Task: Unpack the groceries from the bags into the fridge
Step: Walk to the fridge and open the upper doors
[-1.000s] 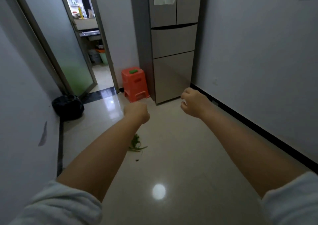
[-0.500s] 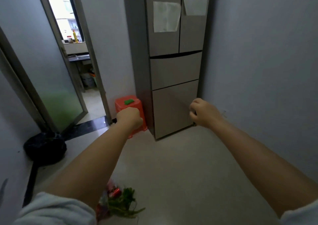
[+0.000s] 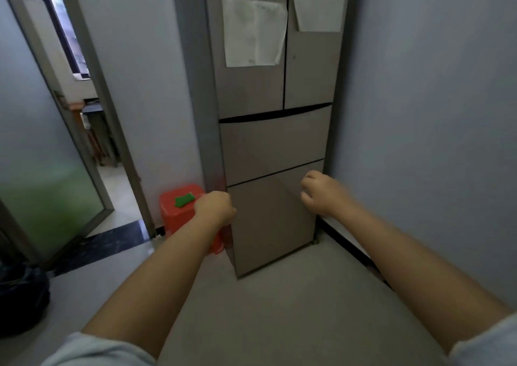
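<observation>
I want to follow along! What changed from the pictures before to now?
The person walked up to the fridge, so it looks bigger and closer, and the greens on the floor dropped out of view. Both fists, left hand and right hand, stayed curled and raised; nothing was grabbed or let go. The fridge stayed shut, and the red stool stayed beside it.

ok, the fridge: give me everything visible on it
The fridge is a tall, upright unit with smooth beige-grey fronts and a grey side panel. It has two side-by-side doors on top and two stacked drawers below, all shut. A sheet of white paper hangs on each upper door. It stands on the pale floor in the corner against the right wall, with an orange stool close beside its left. Neither hand clearly touches it.
</observation>
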`<state>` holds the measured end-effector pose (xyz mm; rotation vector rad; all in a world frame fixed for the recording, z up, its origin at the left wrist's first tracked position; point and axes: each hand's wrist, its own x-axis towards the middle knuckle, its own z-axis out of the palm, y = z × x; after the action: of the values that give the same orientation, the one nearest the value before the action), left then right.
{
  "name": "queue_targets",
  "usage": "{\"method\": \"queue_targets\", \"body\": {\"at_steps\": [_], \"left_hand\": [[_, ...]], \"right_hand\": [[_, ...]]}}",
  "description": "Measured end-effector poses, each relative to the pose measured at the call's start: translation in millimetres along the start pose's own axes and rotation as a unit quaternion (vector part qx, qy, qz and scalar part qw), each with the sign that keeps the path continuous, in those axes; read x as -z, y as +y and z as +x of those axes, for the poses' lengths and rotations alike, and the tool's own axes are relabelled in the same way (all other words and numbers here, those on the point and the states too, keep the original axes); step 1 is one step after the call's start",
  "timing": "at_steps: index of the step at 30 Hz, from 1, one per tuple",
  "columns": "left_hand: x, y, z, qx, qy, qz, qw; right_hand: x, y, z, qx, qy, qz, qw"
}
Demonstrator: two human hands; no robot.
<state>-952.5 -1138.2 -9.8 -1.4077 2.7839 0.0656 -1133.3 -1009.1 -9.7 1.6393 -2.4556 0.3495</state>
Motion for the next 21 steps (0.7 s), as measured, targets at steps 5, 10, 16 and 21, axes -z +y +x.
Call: {"method": "queue_targets", "body": {"at_steps": [5,10,16,21], "left_hand": [[18.9,48.7,115.3,0.008,0.017,0.013,1.0],[18.2,80.7,232.4,0.017,0.01,0.02,1.0],[31.0,111.0,378.0,0.014,0.01,-0.01,1.0],[33.6,144.5,476.3,0.022,0.042,-0.151,0.987]], "right_hand": [[-4.6,72.8,107.9,-0.035,0.013,-0.012,0.999],[-33.6,127.5,211.6,-0.036,0.002,-0.019,0.999],[-56.8,186.6,343.0,-0.04,0.014,0.01,0.999],[-70.2,229.5,438.8,-0.114,0.036,0.181,0.976]]}}
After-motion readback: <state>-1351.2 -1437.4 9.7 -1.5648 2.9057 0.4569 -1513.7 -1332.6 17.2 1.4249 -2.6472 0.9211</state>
